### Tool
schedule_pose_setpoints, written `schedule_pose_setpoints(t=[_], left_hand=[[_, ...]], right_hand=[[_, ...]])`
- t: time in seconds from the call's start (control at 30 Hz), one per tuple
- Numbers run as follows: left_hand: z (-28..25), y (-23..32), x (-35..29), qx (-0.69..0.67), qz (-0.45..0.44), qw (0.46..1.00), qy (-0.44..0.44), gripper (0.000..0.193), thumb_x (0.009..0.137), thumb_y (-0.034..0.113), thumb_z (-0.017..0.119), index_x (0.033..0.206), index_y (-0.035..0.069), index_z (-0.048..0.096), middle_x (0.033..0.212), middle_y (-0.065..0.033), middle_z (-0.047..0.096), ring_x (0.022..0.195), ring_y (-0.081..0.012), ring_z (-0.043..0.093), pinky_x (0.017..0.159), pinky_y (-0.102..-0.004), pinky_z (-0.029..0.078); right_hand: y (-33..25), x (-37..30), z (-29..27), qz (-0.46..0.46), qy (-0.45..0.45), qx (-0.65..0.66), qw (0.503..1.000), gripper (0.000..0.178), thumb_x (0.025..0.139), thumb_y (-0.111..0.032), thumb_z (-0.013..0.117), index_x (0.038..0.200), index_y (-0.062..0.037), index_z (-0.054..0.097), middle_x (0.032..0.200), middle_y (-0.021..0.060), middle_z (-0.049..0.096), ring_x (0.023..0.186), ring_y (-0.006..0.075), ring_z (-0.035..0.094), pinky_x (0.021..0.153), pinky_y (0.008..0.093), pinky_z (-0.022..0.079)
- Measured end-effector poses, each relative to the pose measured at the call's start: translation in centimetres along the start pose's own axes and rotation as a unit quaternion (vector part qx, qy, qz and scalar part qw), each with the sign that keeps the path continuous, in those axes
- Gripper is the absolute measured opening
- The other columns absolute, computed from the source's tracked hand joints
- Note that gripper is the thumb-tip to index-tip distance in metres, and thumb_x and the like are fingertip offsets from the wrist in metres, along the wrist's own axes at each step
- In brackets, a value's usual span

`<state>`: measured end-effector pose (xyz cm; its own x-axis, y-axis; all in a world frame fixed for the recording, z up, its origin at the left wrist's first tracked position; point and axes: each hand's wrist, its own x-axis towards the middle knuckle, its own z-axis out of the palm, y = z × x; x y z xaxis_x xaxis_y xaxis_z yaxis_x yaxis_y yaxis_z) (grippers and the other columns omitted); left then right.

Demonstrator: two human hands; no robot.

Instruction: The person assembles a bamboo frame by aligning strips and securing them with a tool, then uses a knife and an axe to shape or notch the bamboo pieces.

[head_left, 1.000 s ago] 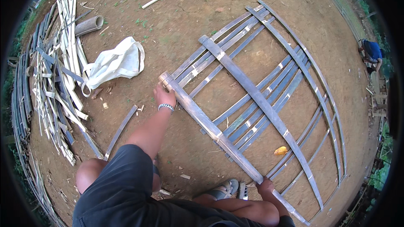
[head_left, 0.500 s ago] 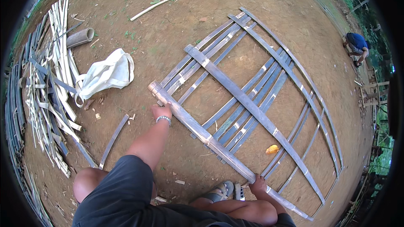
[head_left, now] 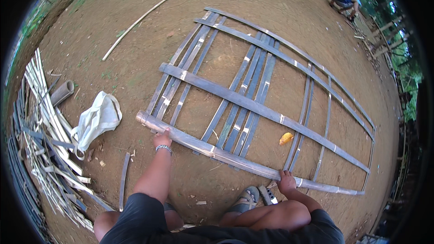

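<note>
A large lattice frame of dark bamboo lies on the bare ground in front of me. Its near rail is a thick bamboo pole [head_left: 235, 158], lighter at the left end. My left hand [head_left: 162, 139] is closed on this pole near its left end, a chain bracelet round the wrist. Farther right, my right hand [head_left: 286, 181] grips the same pole, fingers curled over it. Beyond it run a flat bamboo slat [head_left: 226, 93] and two thinner far rails. Several narrow bamboo strips [head_left: 242, 122] cross them, bunched in the middle and at the left.
At the left lie a heap of split bamboo strips [head_left: 54, 162], a short bamboo tube [head_left: 62, 92] and a white bag [head_left: 97, 119]. One pale strip [head_left: 140, 20] lies beyond the frame. A yellow leaf [head_left: 285, 138] rests inside it. Another person [head_left: 346, 1] crouches far right.
My view has turned, so the pole now lies more level and the surroundings have shifted left. Both hands keep their hold on the pole.
</note>
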<state>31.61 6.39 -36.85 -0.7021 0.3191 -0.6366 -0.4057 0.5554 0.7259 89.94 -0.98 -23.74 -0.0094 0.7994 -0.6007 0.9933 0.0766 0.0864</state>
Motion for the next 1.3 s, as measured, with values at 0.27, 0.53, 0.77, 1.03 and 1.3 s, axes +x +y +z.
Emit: schedule_pose_setpoints(t=[0.27, 0.53, 0.77, 1.03, 1.3], left_hand=[[-0.5, 0.9, -0.2, -0.037, 0.024, 0.999, 0.027, 0.037, 0.082, 0.024, 0.085, 0.089, 0.006, 0.054, 0.073, -0.0063, 0.058, 0.054, -0.0172, 0.050, 0.045, -0.0321, 0.042], [-1.4, 1.6, -0.4, -0.063, 0.052, 0.997, 0.007, 0.033, 0.085, 0.024, 0.082, 0.103, 0.003, 0.064, 0.082, -0.0074, 0.065, 0.052, -0.0147, 0.049, 0.045, -0.0273, 0.038], [-0.8, 2.3, -0.7, -0.074, 0.042, 0.996, 0.014, 0.026, 0.089, 0.023, 0.079, 0.098, 0.002, 0.066, 0.086, -0.0078, 0.067, 0.054, -0.0132, 0.051, 0.046, -0.0256, 0.038], [-1.0, 3.7, -0.7, -0.030, 0.028, 0.999, 0.023, 0.040, 0.086, 0.034, 0.081, 0.092, 0.000, 0.063, 0.068, -0.0091, 0.060, 0.045, -0.0144, 0.045, 0.040, -0.0278, 0.034], [-1.0, 4.6, -2.2, -0.041, -0.015, 0.999, 0.030, 0.037, 0.089, 0.036, 0.078, 0.093, 0.004, 0.061, 0.067, -0.0044, 0.054, 0.045, -0.0131, 0.043, 0.039, -0.0249, 0.033]], right_hand=[[0.5, -1.2, 0.1, 0.007, 0.037, 0.052, 0.998, 0.059, 0.085, -0.023, 0.070, 0.139, -0.0103, 0.049, 0.133, 0.0145, 0.055, 0.129, 0.0343, 0.050, 0.104, 0.0461, 0.046], [0.8, -2.2, 1.0, 0.019, 0.139, 0.097, 0.985, 0.056, 0.076, -0.021, 0.074, 0.130, -0.0139, 0.058, 0.126, 0.0120, 0.056, 0.127, 0.0328, 0.049, 0.110, 0.0479, 0.037], [1.4, -2.3, 1.5, -0.014, 0.148, 0.139, 0.979, 0.057, 0.075, -0.022, 0.077, 0.129, -0.0123, 0.059, 0.127, 0.0149, 0.055, 0.126, 0.0357, 0.048, 0.111, 0.0479, 0.036], [1.1, -2.1, 1.7, -0.020, 0.176, 0.158, 0.971, 0.059, 0.074, -0.021, 0.079, 0.130, -0.0119, 0.060, 0.127, 0.0161, 0.056, 0.128, 0.0373, 0.047, 0.113, 0.0497, 0.034], [1.2, -2.2, 3.0, -0.013, 0.187, 0.164, 0.969, 0.058, 0.076, -0.022, 0.079, 0.131, -0.0126, 0.060, 0.126, 0.0166, 0.056, 0.128, 0.0366, 0.047, 0.114, 0.0506, 0.033]])
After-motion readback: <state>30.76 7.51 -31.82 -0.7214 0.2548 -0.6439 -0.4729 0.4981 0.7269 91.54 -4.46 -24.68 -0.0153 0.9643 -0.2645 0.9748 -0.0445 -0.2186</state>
